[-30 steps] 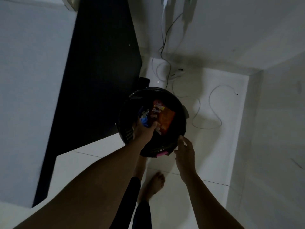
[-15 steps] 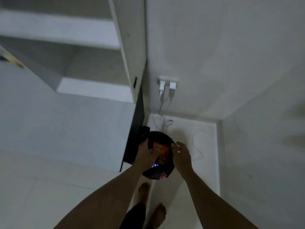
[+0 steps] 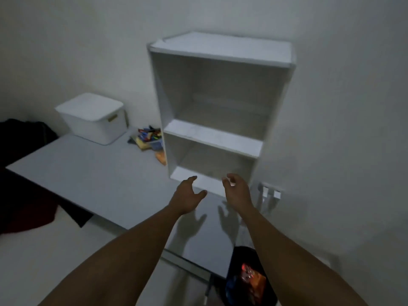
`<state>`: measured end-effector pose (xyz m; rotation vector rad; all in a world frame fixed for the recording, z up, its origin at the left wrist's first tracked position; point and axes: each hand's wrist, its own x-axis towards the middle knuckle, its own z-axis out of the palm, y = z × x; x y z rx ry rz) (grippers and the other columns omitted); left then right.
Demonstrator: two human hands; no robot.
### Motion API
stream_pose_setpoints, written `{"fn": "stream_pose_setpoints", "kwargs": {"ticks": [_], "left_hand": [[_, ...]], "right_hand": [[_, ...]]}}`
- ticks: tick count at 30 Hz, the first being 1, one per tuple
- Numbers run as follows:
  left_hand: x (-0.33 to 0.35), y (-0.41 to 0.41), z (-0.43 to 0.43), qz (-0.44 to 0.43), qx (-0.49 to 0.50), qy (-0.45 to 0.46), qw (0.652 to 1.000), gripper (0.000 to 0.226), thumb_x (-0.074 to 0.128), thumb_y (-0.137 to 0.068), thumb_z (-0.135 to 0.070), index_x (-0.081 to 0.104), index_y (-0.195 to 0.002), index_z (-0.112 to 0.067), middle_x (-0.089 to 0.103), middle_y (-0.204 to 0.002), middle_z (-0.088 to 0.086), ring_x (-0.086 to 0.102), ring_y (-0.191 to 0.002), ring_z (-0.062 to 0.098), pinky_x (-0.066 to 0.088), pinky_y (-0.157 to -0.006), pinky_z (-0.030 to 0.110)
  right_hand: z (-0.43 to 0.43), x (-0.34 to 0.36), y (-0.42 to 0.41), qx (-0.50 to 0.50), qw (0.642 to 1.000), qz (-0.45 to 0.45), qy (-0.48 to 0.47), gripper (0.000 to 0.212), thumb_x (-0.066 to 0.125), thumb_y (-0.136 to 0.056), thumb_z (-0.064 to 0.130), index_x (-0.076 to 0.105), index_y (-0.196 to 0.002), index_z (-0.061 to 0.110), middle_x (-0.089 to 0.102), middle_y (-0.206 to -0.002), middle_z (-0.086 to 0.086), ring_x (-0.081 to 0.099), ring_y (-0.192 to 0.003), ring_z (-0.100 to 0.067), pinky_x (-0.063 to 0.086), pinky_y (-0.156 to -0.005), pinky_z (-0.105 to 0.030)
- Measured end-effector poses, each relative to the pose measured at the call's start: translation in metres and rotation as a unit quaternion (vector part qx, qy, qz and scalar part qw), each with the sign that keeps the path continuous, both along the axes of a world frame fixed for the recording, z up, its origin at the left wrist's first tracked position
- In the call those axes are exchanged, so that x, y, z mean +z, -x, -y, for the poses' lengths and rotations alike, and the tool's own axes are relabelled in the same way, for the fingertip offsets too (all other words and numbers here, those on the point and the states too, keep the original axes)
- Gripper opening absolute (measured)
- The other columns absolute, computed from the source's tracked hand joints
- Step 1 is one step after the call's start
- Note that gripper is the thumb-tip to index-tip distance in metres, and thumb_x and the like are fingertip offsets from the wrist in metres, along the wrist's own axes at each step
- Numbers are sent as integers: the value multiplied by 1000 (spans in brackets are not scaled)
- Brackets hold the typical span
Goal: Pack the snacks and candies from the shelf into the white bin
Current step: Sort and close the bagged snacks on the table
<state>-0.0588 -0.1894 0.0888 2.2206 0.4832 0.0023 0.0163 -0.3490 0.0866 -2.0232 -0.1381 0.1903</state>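
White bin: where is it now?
Head view, left: the white bin, lid on, sits at the far end of the table, left of the snack pile and shelf unit.

No text or labels are legible.

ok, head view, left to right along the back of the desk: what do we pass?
dark cloth → white lidded bin → pile of snack and candy packets → white shelf unit
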Motion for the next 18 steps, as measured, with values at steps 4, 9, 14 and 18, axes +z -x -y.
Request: {"fn": "stream_pose_setpoints", "kwargs": {"ticks": [4,9,14,18], "left_hand": [[21,15,-104,32,20,-17,999,73,66,-87,-43,36,-147,-14,43,-148,12,42,-135,27,34,-110,35],[25,30,-236,13,10,-62,998,73,63,-88,-45,34,-148,-15,39,-152,8,36,-138,24,29,-112,35],[23,26,-324,16,18,-58,998,72,64,-88,-45,36,-147,-15,41,-150,9,38,-137,25,31,-111,36],[10,6,-363,23,21,-41,999,72,65,-87,-45,37,-147,-17,42,-149,9,39,-136,23,33,-111,36]], "right_hand": [[-101,16,4,27,999,25,4,33,57,-95,28,61,-123,13,58,-127,-9,57,-114,-21,43,-96,-28],[-222,27,13,55,998,32,11,35,58,-95,24,59,-125,8,58,-128,-12,55,-116,-25,42,-96,-30],[-300,31,15,55,998,37,4,27,59,-94,20,63,-117,6,63,-107,-8,59,-98,-22,40,-79,-24],[-340,17,-3,55,998,27,12,24,56,-96,17,64,-115,6,64,-103,-10,61,-94,-25,44,-67,-27]]}}
